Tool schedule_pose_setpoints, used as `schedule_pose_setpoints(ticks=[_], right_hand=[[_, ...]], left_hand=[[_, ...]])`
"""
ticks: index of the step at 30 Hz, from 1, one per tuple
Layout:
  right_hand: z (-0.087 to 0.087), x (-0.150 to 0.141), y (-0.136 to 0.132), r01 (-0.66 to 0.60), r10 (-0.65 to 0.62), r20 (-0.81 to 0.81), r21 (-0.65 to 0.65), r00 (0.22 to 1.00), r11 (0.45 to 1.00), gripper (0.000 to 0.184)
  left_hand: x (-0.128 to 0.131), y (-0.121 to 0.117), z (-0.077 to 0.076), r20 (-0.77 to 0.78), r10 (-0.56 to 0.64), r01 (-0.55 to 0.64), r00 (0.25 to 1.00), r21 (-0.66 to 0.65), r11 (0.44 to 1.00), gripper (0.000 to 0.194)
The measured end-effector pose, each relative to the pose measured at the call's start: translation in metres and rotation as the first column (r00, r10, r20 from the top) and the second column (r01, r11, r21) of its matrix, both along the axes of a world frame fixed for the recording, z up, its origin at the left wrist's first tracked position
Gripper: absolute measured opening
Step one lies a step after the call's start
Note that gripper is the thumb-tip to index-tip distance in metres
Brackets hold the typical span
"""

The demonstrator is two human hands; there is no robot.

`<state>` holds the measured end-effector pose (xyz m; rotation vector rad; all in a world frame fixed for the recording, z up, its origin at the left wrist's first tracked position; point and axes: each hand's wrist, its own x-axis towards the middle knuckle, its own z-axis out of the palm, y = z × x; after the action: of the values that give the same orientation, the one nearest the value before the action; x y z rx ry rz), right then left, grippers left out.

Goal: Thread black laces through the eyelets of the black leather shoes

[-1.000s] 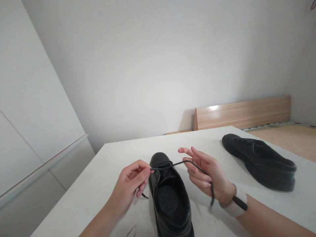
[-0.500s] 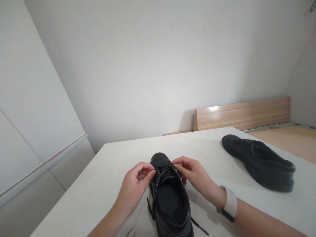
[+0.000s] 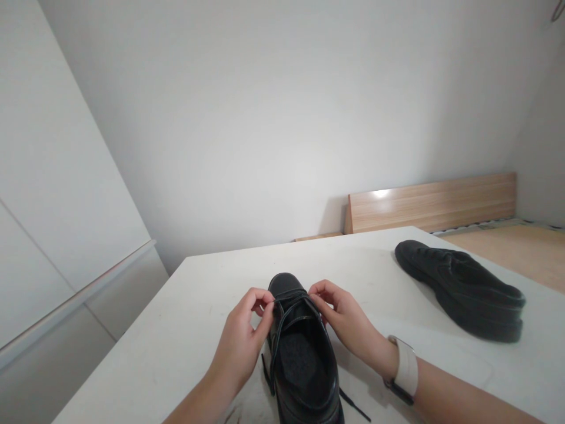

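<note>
A black shoe (image 3: 304,377) lies on the white table (image 3: 212,282), toe pointing away from me and its opening facing up. Black shoelace (image 3: 274,353) runs loosely across its front and down its left side. A loose lace end trails on the table at the right. My left hand (image 3: 247,330) pinches lace at the left eyelet edge between thumb and forefinger. At the opposite edge, my right hand (image 3: 339,309) is closed in a pinch by the lacing; its fingertips are partly hidden by the shoe. A pale watch strap circles my right wrist.
Another black shoe (image 3: 459,288) stands at the table's right side. Beyond the table are a wooden headboard (image 3: 432,203) and a bed surface (image 3: 516,247). White cabinets (image 3: 66,224) stand on the left, and a wall rises behind.
My left hand has moved slightly left, its fingertips at the shoe's left edge. My right hand stays nearly in place at the lacing. Both shoes rest where they were.
</note>
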<state>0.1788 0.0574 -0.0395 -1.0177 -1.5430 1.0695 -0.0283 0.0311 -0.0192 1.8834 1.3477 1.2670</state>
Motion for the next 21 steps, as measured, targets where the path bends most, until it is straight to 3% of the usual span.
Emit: schedule_pose_setpoints(ticks=[5,8,15,21], right_hand=[[0.001,0.002,0.003,0.004,-0.004,0.025,0.018,1.0,1.0,0.029],[0.002,0.0,0.004,0.015,-0.016,0.035,0.027,0.999,1.0,0.028],[0.004,-0.006,-0.003,0.037,-0.042,0.037,0.13,0.998,0.991,0.025],[0.004,-0.005,-0.007,0.026,-0.024,-0.021,0.135,0.999,0.99,0.022]], left_hand=[[-0.002,0.006,-0.004,0.12,-0.06,0.073,0.991,-0.108,0.991,0.017],[-0.002,0.008,-0.006,0.105,-0.103,0.121,0.989,-0.182,0.976,0.023],[-0.001,0.003,-0.003,0.097,-0.079,0.088,0.992,-0.086,0.992,0.021],[-0.001,0.005,-0.004,0.109,-0.077,0.087,0.991,-0.092,0.992,0.02]])
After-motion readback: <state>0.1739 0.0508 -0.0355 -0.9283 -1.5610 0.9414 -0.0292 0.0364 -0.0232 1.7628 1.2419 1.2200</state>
